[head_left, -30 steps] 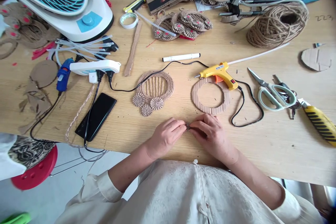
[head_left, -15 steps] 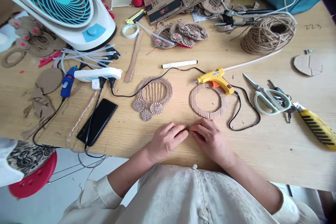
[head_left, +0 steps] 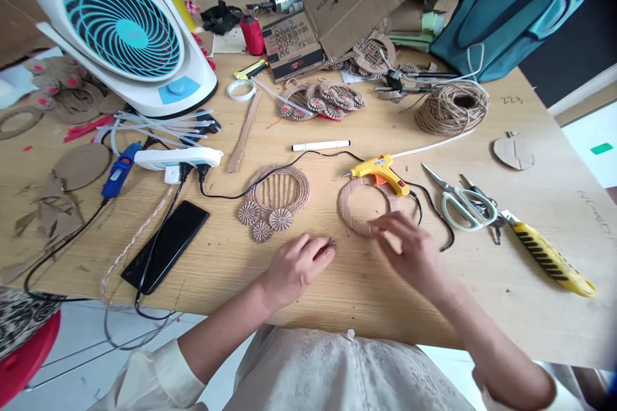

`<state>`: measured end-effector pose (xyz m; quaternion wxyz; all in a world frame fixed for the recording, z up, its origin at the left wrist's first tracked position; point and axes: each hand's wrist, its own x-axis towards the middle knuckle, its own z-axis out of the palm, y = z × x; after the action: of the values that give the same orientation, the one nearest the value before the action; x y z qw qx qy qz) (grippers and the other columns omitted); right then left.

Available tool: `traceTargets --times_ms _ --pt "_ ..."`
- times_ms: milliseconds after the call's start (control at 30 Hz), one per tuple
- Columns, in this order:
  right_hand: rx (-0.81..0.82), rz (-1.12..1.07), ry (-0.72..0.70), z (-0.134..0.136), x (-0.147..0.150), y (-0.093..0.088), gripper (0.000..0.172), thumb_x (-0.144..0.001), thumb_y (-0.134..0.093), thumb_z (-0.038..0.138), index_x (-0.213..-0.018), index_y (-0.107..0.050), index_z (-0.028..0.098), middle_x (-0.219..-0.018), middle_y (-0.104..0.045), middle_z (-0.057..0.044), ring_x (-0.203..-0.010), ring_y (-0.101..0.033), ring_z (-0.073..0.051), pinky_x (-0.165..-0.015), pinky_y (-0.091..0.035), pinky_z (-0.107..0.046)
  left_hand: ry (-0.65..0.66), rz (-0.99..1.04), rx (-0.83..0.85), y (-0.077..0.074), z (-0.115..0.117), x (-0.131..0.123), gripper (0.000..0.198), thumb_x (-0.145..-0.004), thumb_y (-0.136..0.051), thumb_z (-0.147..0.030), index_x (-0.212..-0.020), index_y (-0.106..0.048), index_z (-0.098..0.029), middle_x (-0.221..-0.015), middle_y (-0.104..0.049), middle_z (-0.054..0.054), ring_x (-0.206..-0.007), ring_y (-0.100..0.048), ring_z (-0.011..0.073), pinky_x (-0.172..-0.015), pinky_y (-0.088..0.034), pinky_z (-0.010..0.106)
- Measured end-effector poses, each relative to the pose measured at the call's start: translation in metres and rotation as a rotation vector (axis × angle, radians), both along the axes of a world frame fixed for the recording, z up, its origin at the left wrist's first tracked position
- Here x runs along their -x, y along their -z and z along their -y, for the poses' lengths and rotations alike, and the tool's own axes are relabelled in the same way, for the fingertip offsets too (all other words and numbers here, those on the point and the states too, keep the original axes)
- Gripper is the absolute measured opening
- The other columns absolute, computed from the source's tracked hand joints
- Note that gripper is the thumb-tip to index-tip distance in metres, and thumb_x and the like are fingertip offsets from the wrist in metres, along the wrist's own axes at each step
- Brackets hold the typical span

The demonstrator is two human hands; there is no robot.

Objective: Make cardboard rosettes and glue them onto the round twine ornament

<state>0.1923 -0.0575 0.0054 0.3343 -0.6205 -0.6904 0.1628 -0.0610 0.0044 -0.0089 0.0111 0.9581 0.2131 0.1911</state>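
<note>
My left hand [head_left: 297, 268] rests near the table's front edge, its thumb and forefinger pinched on a small dark bristly piece [head_left: 330, 243]. My right hand [head_left: 409, 247] is raised, blurred, with fingers apart over the lower right of a cardboard ring [head_left: 348, 209]; nothing shows in it. On that ring's upper edge lies a yellow glue gun [head_left: 380, 171], nozzle to the left. Left of the ring is a twine-wrapped ring [head_left: 305, 196] with inner twine strands and three pleated rosettes [head_left: 280, 219] along its lower left.
A black phone [head_left: 166, 247], white power strip [head_left: 178, 158] and blue glue gun [head_left: 120, 170] lie left, beneath a fan [head_left: 130, 32]. Scissors [head_left: 465, 209] and a yellow cutter [head_left: 552, 260] lie right. Behind are a white marker [head_left: 321, 146] and twine ball [head_left: 452, 109]. Black cords cross the table.
My right hand has come away from my left, moved right and opened. My left hand keeps its pinch. The view has shifted, showing more of the table's back.
</note>
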Motion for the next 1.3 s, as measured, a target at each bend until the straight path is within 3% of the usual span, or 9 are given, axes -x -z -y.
traceTargets --times_ms 67,167,267,400,567,700,833,967,1300 --pt "-0.080 0.124 0.164 -0.022 -0.029 0.001 0.021 -0.096 -0.056 0.028 -0.113 -0.066 0.023 -0.104 -0.065 -0.011 -0.088 -0.065 -0.023 -0.078 -0.055 -0.039 -0.025 0.029 -0.016 0.002 -0.004 -0.001 0.019 -0.099 -0.051 -0.013 -0.109 -0.066 -0.018 -0.105 -0.072 0.005 -0.084 -0.061 0.0163 -0.074 -0.054 0.029" --pt "-0.109 0.337 0.329 -0.056 -0.057 0.013 0.046 -0.088 -0.064 0.046 -0.123 -0.062 0.017 -0.111 -0.062 -0.016 -0.101 -0.061 -0.032 -0.088 -0.051 -0.048 -0.041 0.053 -0.013 0.004 -0.006 -0.002 0.020 -0.099 -0.050 -0.011 -0.109 -0.067 -0.016 -0.105 -0.072 0.005 -0.086 -0.061 0.0159 -0.077 -0.055 0.028" --pt "-0.018 0.492 0.369 -0.078 -0.062 0.030 0.056 -0.083 -0.065 0.058 -0.118 -0.063 0.014 -0.108 -0.061 -0.018 -0.104 -0.057 -0.035 -0.088 -0.048 -0.049 -0.045 0.061 -0.011 0.005 -0.005 -0.002 0.018 -0.099 -0.052 -0.012 -0.107 -0.068 -0.016 -0.107 -0.073 0.004 -0.086 -0.062 0.0160 -0.078 -0.055 0.029" --pt "0.006 0.574 0.402 -0.085 -0.056 0.045 0.052 -0.082 -0.064 0.059 -0.110 -0.063 0.015 -0.104 -0.061 -0.017 -0.102 -0.056 -0.035 -0.087 -0.047 -0.048 -0.035 0.066 -0.013 0.006 -0.005 0.000 0.015 -0.098 -0.056 -0.013 -0.105 -0.069 -0.016 -0.109 -0.073 0.004 -0.084 -0.062 0.0162 -0.077 -0.056 0.030" --pt "-0.068 0.500 0.393 -0.087 -0.060 0.047 0.048 -0.082 -0.065 0.054 -0.110 -0.060 0.016 -0.103 -0.060 -0.016 -0.100 -0.057 -0.032 -0.087 -0.048 -0.044 -0.029 0.070 -0.023 0.006 -0.005 0.001 0.013 -0.095 -0.060 -0.013 -0.104 -0.069 -0.015 -0.111 -0.074 0.005 -0.084 -0.063 0.0158 -0.076 -0.058 0.030" --pt "-0.113 0.395 0.371 -0.082 -0.067 0.033 0.041 -0.082 -0.066 0.049 -0.109 -0.059 0.019 -0.097 -0.064 -0.011 -0.087 -0.061 -0.026 -0.076 -0.049 -0.038 -0.045 0.083 -0.026 0.007 -0.005 0.000 0.011 -0.093 -0.064 -0.012 -0.101 -0.070 -0.015 -0.111 -0.074 0.005 -0.084 -0.064 0.0154 -0.075 -0.059 0.030" --pt "-0.200 0.379 0.229 -0.062 -0.061 0.011 0.046 -0.081 -0.071 0.039 -0.119 -0.057 0.018 -0.092 -0.066 -0.008 -0.075 -0.061 -0.020 -0.068 -0.049 -0.033 -0.049 0.078 -0.008 0.006 -0.005 -0.001 0.014 -0.092 -0.065 -0.011 -0.104 -0.070 -0.016 -0.112 -0.074 0.004 -0.087 -0.065 0.0152 -0.077 -0.060 0.030" --pt "-0.259 0.372 0.089 -0.040 -0.046 -0.002 0.051 -0.081 -0.070 0.031 -0.128 -0.055 0.018 -0.100 -0.066 -0.011 -0.084 -0.064 -0.024 -0.072 -0.053 -0.037 -0.048 0.075 0.011 0.006 -0.005 -0.001 0.015 -0.092 -0.064 -0.011 -0.105 -0.070 -0.015 -0.111 -0.074 0.005 -0.087 -0.065 0.0154 -0.078 -0.060 0.030" --pt "-0.275 0.515 -0.020 -0.018 -0.026 0.006 0.061 -0.080 -0.072 0.029 -0.135 -0.049 0.015 -0.107 -0.067 -0.015 -0.087 -0.064 -0.027 -0.074 -0.053 -0.039 -0.045 0.051 0.043 0.005 -0.006 0.000 0.015 -0.096 -0.060 -0.013 -0.107 -0.070 -0.017 -0.109 -0.072 0.006 -0.086 -0.061 0.0160 -0.076 -0.057 0.030"
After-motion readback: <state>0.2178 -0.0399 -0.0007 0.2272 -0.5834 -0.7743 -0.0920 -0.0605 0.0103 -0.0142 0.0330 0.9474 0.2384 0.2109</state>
